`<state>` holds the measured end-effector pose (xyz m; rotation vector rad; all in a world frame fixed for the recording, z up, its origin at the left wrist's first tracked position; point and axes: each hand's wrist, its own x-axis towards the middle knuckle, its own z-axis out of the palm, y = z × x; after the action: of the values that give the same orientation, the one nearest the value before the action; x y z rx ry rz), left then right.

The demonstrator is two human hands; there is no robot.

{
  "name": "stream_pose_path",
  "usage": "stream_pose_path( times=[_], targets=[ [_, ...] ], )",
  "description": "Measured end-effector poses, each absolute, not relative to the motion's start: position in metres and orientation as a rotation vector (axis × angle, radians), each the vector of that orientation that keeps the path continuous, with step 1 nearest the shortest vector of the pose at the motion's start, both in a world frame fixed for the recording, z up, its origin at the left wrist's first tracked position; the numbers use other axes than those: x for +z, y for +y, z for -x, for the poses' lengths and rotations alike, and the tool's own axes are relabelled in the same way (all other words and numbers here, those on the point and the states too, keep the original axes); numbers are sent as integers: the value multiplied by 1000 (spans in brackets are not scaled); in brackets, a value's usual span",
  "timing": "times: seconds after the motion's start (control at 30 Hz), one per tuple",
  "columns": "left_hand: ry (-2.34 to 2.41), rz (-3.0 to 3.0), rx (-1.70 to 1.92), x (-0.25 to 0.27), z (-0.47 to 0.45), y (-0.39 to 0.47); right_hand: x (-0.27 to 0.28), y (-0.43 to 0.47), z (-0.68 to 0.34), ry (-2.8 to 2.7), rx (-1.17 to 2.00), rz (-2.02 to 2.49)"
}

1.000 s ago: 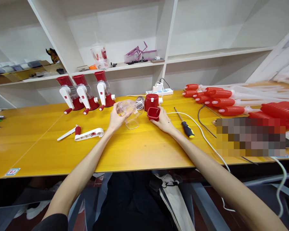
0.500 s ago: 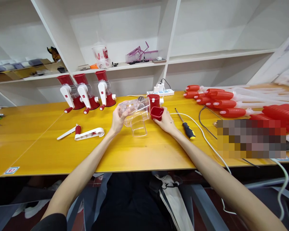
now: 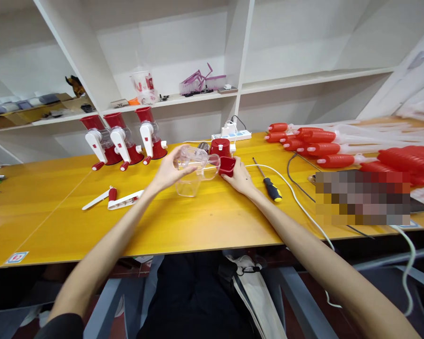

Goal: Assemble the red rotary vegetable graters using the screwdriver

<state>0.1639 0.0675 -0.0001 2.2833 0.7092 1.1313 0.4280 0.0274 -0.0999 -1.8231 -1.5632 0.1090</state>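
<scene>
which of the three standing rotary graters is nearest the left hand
The rightmost rotary grater: it stands closest to the left hand, while the middle one and leftmost one stand farther off.

hands point(image 3: 240, 179): 2 | assembled graters point(image 3: 119, 142): 3 | clear housing point(image 3: 193, 180): 1 | red cup point(image 3: 227, 166): 1 | screwdriver point(image 3: 272, 189): 1

The left hand point(image 3: 171, 170) holds a clear plastic housing point(image 3: 199, 164) above the yellow table point(image 3: 198, 230). Just beside it, the right hand point(image 3: 239, 179) grasps a red square hopper point(image 3: 227, 165), near a red base point(image 3: 220, 147). A screwdriver point(image 3: 272, 189) lies right of that hand; three rotary graters point(image 3: 118, 141) stand upright at the back left, near a white crank handle point(image 3: 124, 202).
</scene>
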Motion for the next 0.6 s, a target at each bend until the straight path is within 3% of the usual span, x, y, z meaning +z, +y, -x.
stream_pose_path(
  times=[0.17, 0.37, 0.47, 0.6],
  targets=[
    [1066, -3030, 265, 52, -158, 89, -99, 28, -427, -1563, 113, 1845],
    [950, -3587, -608, 45, -190, 90, -96, 27, -426, -1570, 120, 1839],
    [803, -3628, -714, 30, -199, 93, -96, 27, -426, -1568, 119, 1825],
    [706, -3600, -422, 14, -198, 110, -98, 28, -427, -1568, 124, 1816]
  ],
)
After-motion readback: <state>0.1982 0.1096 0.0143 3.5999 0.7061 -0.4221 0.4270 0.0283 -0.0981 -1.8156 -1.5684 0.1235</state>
